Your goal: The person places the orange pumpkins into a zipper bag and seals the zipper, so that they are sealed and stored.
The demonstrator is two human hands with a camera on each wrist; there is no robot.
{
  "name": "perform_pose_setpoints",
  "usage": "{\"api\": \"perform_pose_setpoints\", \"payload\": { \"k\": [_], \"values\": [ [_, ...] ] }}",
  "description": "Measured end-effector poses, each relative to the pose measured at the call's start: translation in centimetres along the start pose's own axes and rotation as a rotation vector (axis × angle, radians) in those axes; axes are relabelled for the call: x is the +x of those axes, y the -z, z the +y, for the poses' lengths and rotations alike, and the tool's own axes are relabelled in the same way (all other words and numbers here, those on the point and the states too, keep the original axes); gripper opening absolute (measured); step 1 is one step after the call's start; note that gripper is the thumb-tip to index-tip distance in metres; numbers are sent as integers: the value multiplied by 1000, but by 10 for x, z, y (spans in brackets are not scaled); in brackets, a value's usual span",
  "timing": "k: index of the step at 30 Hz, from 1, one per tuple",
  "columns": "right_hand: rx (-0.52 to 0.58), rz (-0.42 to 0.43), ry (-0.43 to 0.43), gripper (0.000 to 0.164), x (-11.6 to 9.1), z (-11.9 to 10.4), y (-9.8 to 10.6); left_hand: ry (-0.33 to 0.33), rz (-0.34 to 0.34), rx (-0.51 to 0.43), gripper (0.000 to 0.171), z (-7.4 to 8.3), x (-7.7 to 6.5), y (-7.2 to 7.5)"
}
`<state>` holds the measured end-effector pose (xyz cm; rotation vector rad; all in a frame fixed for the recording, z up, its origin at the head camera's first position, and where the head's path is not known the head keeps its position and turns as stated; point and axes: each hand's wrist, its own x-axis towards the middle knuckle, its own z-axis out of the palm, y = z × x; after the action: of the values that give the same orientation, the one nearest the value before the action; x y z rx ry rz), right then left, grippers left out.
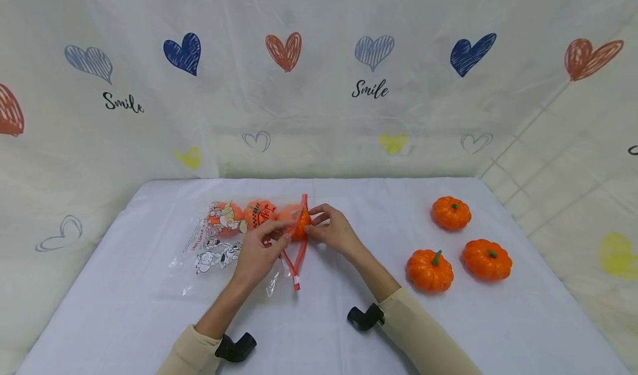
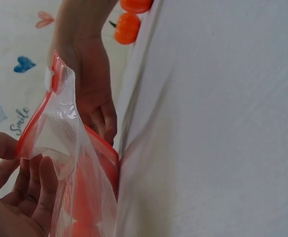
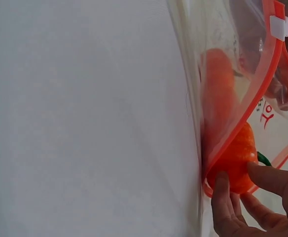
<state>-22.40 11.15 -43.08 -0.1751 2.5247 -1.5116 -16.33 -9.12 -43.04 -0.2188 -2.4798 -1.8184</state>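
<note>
A clear zip bag (image 1: 186,278) with cartoon print and a red zip edge (image 1: 304,199) lies on the table, its mouth spread toward the right. My left hand (image 1: 257,254) pinches the upper zip edge and lifts it, as the left wrist view also shows. With thumb and fingertips, my right hand (image 1: 338,234) holds a small orange toy pumpkin (image 3: 233,160) with a green stem, partly inside the bag's mouth. Behind it in the bag are other orange pumpkins (image 1: 259,213), seen through the plastic. A white slider (image 3: 278,28) sits near one end of the zip.
To the right on the white-covered table (image 1: 349,203) are three loose pumpkins: one toward the back (image 1: 451,213), one nearer the front (image 1: 430,271) and one farther right (image 1: 487,260). A pale curtain (image 1: 319,103) printed with hearts hangs behind the table.
</note>
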Motion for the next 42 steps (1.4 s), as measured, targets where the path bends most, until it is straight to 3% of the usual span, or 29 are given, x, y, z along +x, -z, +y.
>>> {"api": "perform_pose_setpoints", "payload": {
  "k": [14,26,42],
  "values": [
    [80,24,-22,40,4,-3,-8,-18,-14,-25,28,-2,1,1],
    [106,45,15,38,7,-1,-10,-43,-10,-18,28,-2,1,1],
    [56,64,16,36,13,-2,-15,-67,-19,-34,29,-6,2,1]
  ]
}}
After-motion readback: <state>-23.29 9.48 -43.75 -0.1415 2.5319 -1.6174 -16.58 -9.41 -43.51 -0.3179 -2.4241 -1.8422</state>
